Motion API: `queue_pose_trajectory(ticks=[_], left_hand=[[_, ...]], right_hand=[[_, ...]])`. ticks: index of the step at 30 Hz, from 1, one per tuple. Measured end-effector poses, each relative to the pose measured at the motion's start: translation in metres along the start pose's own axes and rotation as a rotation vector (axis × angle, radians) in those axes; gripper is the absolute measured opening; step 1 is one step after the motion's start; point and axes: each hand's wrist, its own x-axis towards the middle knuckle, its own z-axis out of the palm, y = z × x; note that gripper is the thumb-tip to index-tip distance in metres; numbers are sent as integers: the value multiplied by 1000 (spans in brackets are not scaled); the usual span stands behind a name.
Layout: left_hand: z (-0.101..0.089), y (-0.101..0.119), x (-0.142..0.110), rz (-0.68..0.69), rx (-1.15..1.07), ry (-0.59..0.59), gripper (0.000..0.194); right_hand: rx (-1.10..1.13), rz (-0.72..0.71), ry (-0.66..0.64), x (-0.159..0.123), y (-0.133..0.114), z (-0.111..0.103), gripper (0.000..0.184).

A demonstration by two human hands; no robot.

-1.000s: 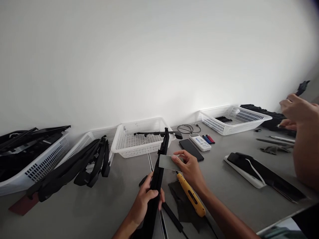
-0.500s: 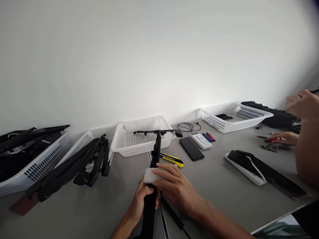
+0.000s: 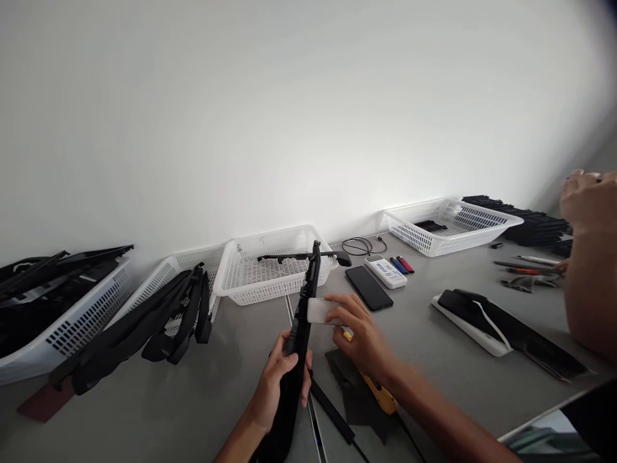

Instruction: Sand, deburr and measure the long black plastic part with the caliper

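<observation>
My left hand (image 3: 270,389) is wrapped around a long black plastic trim piece (image 3: 303,328), which stands tilted with its narrow ribbed end pointing away from me. In my right hand (image 3: 364,337) is a white rectangular block (image 3: 319,311), its left end against the right edge of the trim piece. Beneath my right forearm lie a yellow corded tool (image 3: 384,397) and a dark flat sheet (image 3: 354,392). A black stick-like tool with a cord (image 3: 332,411) rests to the right of the trim piece.
Beyond my hands, a white basket (image 3: 250,297) has another black strip (image 3: 289,257) across it. More black trims (image 3: 130,328) lie left. A phone (image 3: 369,287), a white box (image 3: 385,272) and another basket (image 3: 448,244) stand right. A co-worker's arm (image 3: 588,283) reaches in at the right edge.
My right hand has moved the white block from across the trim piece to its right side. The trim piece has turned and leans further right. The yellow corded tool has come into view.
</observation>
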Motion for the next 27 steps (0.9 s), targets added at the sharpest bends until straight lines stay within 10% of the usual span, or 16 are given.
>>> queue_pose_trajectory(ticks=[5,8,13,16,18,22,25,27], left_hand=[[-2,-1,0,-23,-50,-31,41],[-3,-1,-2,-48,-76,-45,67],[0,2,-3,0,-47,-29,64],[3,4,-3,-13,-49,-57,53],[3,5,-2,-33,-63,-65,53],[-1,3,-2,-31,-99,-54,65],[-4,1,-2,-40,-121,-50,74],[-6,1,-4,-43,-104,-56,79]], right_hand=[[29,-90,-68,3,7,-3,41],[41,123,178,4,4,-8,31],[554,489,-150,5,-13,-3,28],[551,712,153,11,-13,2,40],[577,699,212,15,-10,3,44],[704,627,-79,22,-4,-3,52],[630,676,112,23,-1,-7,53],[684,631,-20,23,0,-8,50]])
